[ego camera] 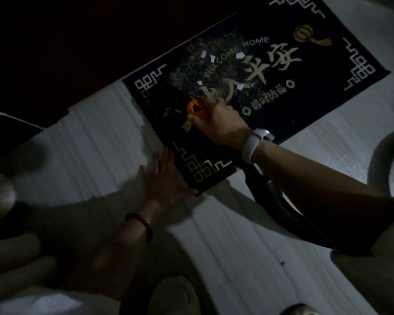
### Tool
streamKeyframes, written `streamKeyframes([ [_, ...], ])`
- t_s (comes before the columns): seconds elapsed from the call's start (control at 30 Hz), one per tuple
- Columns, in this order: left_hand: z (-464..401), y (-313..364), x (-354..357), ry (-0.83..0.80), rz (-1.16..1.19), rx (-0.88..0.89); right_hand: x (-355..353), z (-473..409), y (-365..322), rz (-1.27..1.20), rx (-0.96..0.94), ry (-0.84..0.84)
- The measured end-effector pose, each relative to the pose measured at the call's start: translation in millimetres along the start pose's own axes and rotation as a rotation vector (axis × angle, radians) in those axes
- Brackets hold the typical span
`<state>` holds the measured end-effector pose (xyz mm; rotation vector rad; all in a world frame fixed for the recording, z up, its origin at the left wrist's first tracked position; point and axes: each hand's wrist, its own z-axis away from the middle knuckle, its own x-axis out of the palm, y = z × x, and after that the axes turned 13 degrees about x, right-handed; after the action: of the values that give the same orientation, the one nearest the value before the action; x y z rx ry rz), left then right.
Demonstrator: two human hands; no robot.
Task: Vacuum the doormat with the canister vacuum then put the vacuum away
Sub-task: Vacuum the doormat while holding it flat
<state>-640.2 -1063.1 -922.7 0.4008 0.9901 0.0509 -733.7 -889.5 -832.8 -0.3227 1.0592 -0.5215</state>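
A dark doormat (pixel 305 71) with gold lettering and corner patterns lies tilted on the pale floor. Fine crumbs and several white paper scraps (pixel 239 56) are scattered over its middle. My right hand (pixel 221 123) grips the vacuum's handle, whose orange part (pixel 197 109) shows at my fingers over the mat's near half. The black ribbed hose (pixel 280 205) runs back under my right forearm. My left hand (pixel 166 176) lies flat with fingers spread on the mat's near corner and the floor beside it. The nozzle's tip is too dark to make out.
A dark red surface (pixel 66 53) borders the mat's far-left edge. A grey curved object (pixel 382 155), perhaps part of the vacuum, sits at the right edge. My knees and a slipper (pixel 173 296) fill the bottom of the view. Pale floor boards (pixel 100 137) surround the mat.
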Motion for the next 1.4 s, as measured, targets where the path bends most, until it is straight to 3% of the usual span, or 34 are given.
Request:
streamKeyframes([
  [0.27, -3.2, 3.1, -2.3, -0.045, 0.034, -0.014, -2.8, 44.4, 36.8, -0.102, 0.090, -0.208],
  [0.53, -0.6, 3.0, -3.2, -0.013, -0.032, -0.008, 2.2, 1.7, -0.6, -0.101, 0.051, -0.169],
  [0.63, -0.9, 2.3, -3.0, -0.032, 0.024, -0.010, 5.0, 27.8, 14.7, -0.051, 0.057, -0.180],
  [0.77, -1.7, 2.6, -1.8, -0.047, 0.011, -0.015, -10.7, 76.4, 43.9, -0.036, 0.131, -0.326],
  [0.97, 0.3, 0.7, -0.2, 0.001, -0.027, 0.003, 2.0, 22.2, 5.3, 0.003, 0.002, -0.113],
  [1.07, 0.7, 1.1, 0.9, -0.002, -0.085, 0.014, 16.1, 13.0, -1.3, 0.025, -0.006, -0.150],
  [1.17, 2.0, 4.2, 0.0, -0.049, -0.080, -0.001, 16.2, 53.3, 35.0, 0.041, 0.050, -0.189],
  [1.33, 4.9, 15.9, -3.7, -0.038, -0.062, -0.177, -0.5, 121.7, 78.2, 0.140, 0.135, -0.303],
  [1.4, 4.7, 15.1, -2.8, -0.042, -0.064, -0.160, -2.9, 119.1, 75.2, 0.123, 0.108, -0.250],
])
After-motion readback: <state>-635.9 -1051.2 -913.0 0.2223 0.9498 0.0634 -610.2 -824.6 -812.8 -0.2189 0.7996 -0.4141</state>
